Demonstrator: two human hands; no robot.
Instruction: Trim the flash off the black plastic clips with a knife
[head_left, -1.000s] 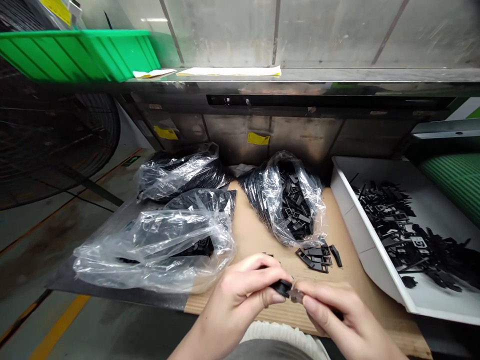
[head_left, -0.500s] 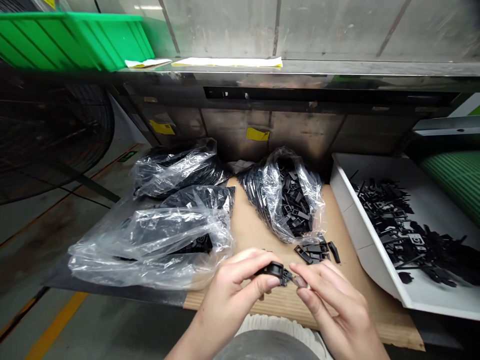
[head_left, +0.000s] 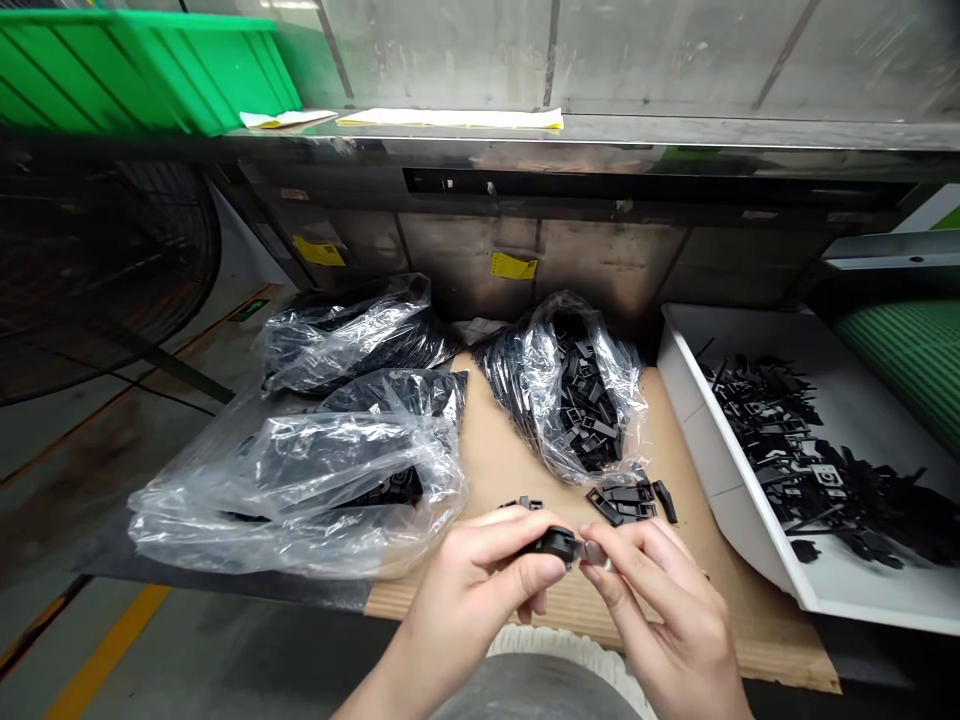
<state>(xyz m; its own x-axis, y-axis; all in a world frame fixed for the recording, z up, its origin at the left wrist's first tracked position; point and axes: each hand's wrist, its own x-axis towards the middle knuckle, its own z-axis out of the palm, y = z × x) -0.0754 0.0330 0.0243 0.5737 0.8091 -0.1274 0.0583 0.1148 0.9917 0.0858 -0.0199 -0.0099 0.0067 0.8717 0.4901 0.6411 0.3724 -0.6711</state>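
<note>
My left hand (head_left: 487, 580) pinches a small black plastic part (head_left: 556, 543) with a rounded end between thumb and fingers. Facing it, my right hand (head_left: 660, 600) is closed on a small, thin, blade-like metal piece (head_left: 592, 551). The tip of this piece meets the black part's right side; its exact shape is mostly covered by my fingers. Both hands are above the cardboard-covered table (head_left: 495, 450). Just beyond my right hand lies a small group of loose black parts (head_left: 630, 500). A few more black pieces (head_left: 523, 502) lie behind my left hand's knuckles.
An opened plastic bag (head_left: 589, 400) of black parts stands behind the hands. More clear bags (head_left: 300, 480) lie at left. On the right is a white tray (head_left: 739, 510) with black pieces. A metal shelf (head_left: 637, 135) carrying a green bin (head_left: 150, 75) crosses the back.
The black part has turned in my left hand, and my right hand's metal piece has come up against it. The view has shifted slightly.
</note>
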